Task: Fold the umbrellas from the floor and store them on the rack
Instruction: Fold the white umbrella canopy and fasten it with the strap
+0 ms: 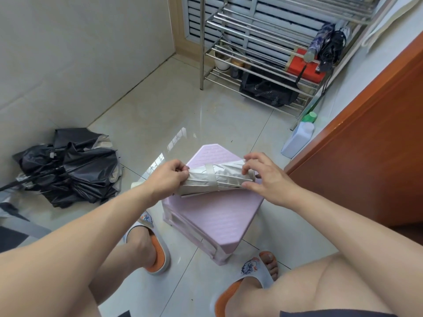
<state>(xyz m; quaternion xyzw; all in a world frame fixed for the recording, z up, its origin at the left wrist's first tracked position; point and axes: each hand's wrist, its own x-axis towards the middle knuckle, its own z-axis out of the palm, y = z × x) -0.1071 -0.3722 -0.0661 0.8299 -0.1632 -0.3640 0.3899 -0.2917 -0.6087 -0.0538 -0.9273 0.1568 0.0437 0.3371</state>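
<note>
A folded beige umbrella (225,178), wrapped by its strap, lies across a pink plastic stool (219,216). My left hand (168,177) grips its left end with curled fingers. My right hand (266,177) pinches the right end between fingers and thumb. Unfolded black umbrellas (75,167) lie in a heap on the floor at the left wall. The steel rack (258,56) stands at the back, with two folded umbrellas, one patterned blue (319,41) and one black (332,50), on its right side.
A red box (304,67), a black bag (267,89) and small pots (223,59) sit on the rack's lower shelves. A white bottle with green cap (299,138) stands by the wooden door (366,156) at right. My sandalled feet are on either side of the stool.
</note>
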